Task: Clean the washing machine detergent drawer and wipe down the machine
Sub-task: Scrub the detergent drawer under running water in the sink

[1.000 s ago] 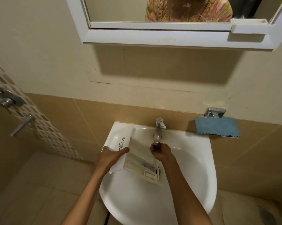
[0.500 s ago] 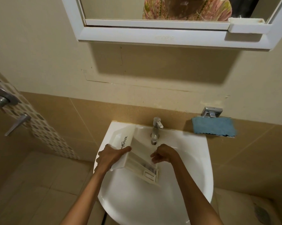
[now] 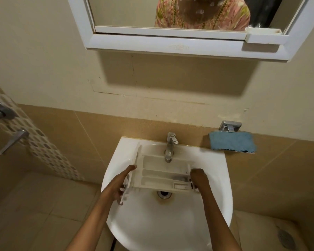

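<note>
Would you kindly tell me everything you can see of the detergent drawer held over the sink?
The detergent drawer is white plastic, divided into long open compartments that face up, with dark grime near its right end. It is held roughly level over the sink, just below the tap. The left hand grips its front panel; the right hand holds the opposite end.

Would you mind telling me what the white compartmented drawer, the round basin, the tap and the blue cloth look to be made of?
White compartmented drawer: moulded plastic, matte, with thin partition walls and dark grime at one end. Round white basin: probably glazed ceramic, glossy reflections. Silver tap: chromed metal, mirror-like shine. Blue cloth: likely microfibre, fuzzy and soft-edged.
</note>
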